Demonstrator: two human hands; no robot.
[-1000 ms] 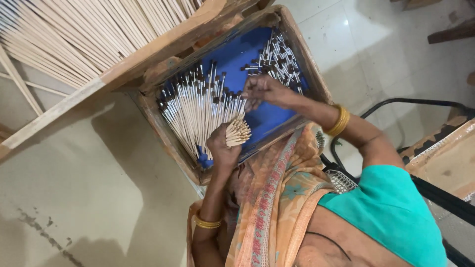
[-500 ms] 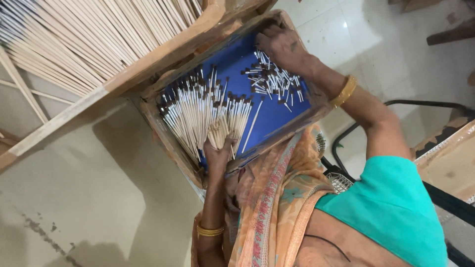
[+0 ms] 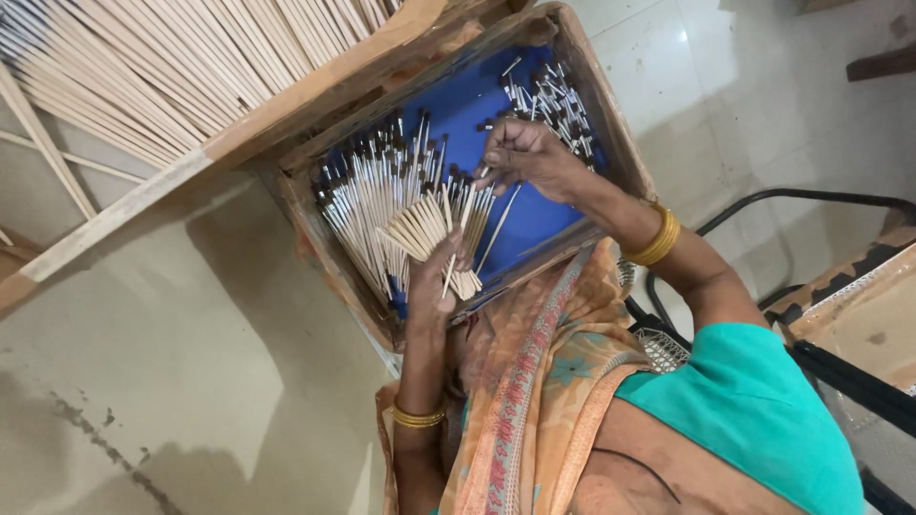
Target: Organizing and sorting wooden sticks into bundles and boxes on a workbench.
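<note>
Left hand: closed around a fanned bunch of pale sticks, held over the wooden tray at its 6 o'clock edge. Right hand: fingers pinched on a single brush, at 2 o'clock from the left hand. Loose brushes lie on the tray's blue lining; a smaller heap lies at 1 o'clock. A rack of long sticks stands at 10 o'clock.

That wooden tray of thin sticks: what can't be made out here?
- Head view: the wooden tray near corner, hidden behind the left hand and orange cloth.
- The stick pinched by the right hand: its tip is covered by the fingers.
- Upper rack of sticks: cut off by the frame edge.
</note>
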